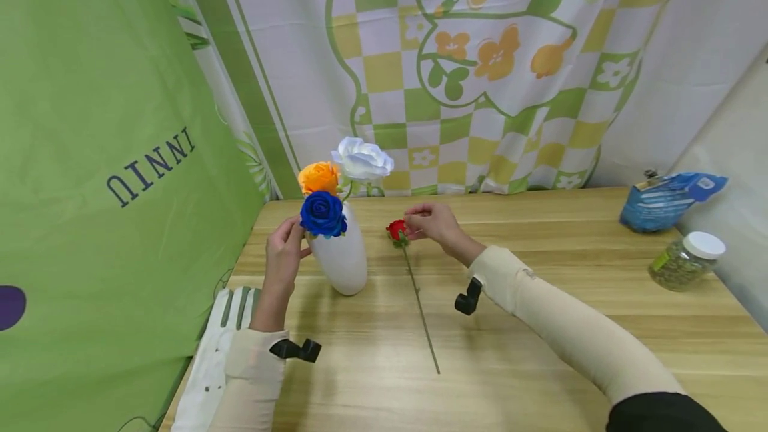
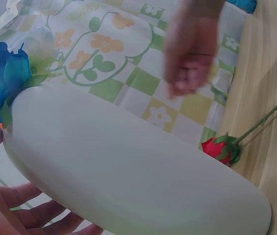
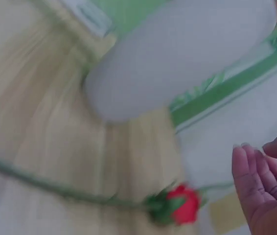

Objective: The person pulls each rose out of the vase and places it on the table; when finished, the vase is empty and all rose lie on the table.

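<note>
A white vase (image 1: 339, 259) stands on the table, holding a blue rose (image 1: 323, 214), an orange rose (image 1: 318, 178) and a white flower (image 1: 363, 159). My left hand (image 1: 283, 251) holds the vase near its rim, with several fingers (image 2: 43, 215) along its side, close beside the blue rose. To the right, a red rose (image 1: 396, 229) lies on the wood, its long green stem pointing toward me. Above its bloom hovers my right hand (image 1: 433, 224); the right wrist view shows its fingers (image 3: 248, 181) loosely bent around nothing. That hand is blurred in the left wrist view.
A blue bag (image 1: 663, 202) and a lidded clear jar (image 1: 687, 261) stand at the table's right. Behind hangs a patterned curtain (image 1: 393, 105), and green cloth (image 1: 90, 152) covers the left side. Something white and slotted (image 1: 210, 359) lies by the left forearm.
</note>
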{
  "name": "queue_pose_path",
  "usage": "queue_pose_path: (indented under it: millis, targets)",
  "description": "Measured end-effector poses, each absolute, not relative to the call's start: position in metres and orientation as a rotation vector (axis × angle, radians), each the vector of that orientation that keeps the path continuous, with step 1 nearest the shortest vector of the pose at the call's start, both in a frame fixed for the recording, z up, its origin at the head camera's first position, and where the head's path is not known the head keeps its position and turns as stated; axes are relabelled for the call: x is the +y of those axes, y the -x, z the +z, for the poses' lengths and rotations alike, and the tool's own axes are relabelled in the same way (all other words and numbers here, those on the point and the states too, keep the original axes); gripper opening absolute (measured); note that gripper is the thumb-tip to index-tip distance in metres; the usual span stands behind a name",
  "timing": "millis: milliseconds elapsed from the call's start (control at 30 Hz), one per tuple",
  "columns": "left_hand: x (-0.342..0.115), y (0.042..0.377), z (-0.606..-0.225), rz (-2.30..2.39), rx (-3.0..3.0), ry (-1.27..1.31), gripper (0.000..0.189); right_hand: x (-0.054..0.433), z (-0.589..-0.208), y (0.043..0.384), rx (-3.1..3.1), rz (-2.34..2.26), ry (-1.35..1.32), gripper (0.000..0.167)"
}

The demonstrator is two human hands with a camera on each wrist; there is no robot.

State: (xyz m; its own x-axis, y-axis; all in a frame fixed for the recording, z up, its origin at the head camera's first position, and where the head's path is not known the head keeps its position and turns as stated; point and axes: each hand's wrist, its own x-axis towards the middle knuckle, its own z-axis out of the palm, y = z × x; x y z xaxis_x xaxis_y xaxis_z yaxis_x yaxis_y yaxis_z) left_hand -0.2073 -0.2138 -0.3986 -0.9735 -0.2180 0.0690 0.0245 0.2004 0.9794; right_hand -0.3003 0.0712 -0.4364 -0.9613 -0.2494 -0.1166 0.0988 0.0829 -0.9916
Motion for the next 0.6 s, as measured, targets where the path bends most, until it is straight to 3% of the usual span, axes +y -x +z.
queue_pose_path:
  millis: [267, 600]
  targets:
    - [-0.213, 0.207, -0.399, -1.89, -2.265, -0.182, 0.05, 0.062, -0.383, 0.287, 2.085, -2.106, 0.439, 0.019]
    - [-0.213, 0.206, -0.397, -1.889, -2.264, -0.208, 0.05, 0.049, -0.358, 0.275, 2.104, -2.221, 0.639, 0.02]
